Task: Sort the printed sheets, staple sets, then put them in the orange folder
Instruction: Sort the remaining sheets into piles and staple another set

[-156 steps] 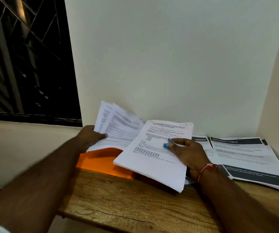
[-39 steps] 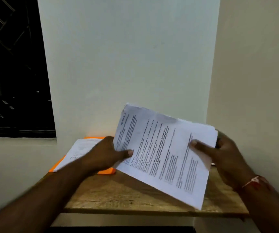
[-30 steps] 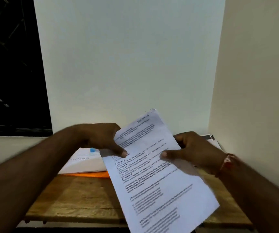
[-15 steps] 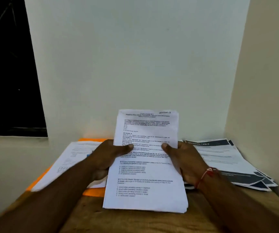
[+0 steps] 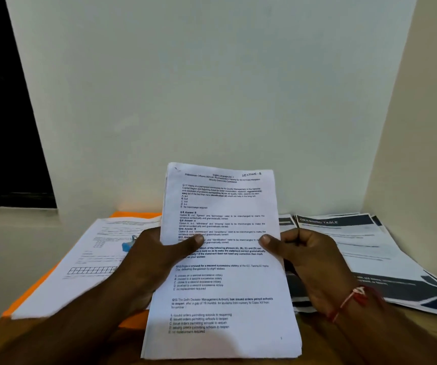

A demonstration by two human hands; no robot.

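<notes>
The wooden bench is shut in by a pale back wall and cream side wall; its top is covered by white printed sheets left, dark-banded sheets right.

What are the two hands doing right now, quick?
Left hand: closed, gripping the left edge of the stack of printed sheets, thumb on top.
Right hand: closed, gripping the right edge of the same stack.

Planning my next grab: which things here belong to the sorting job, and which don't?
Job: stack held by left hand and right hand; loose sheets; orange folder; dark-banded sheets; small blue item, possibly stapler.
Not job: wooden table; window.
</notes>
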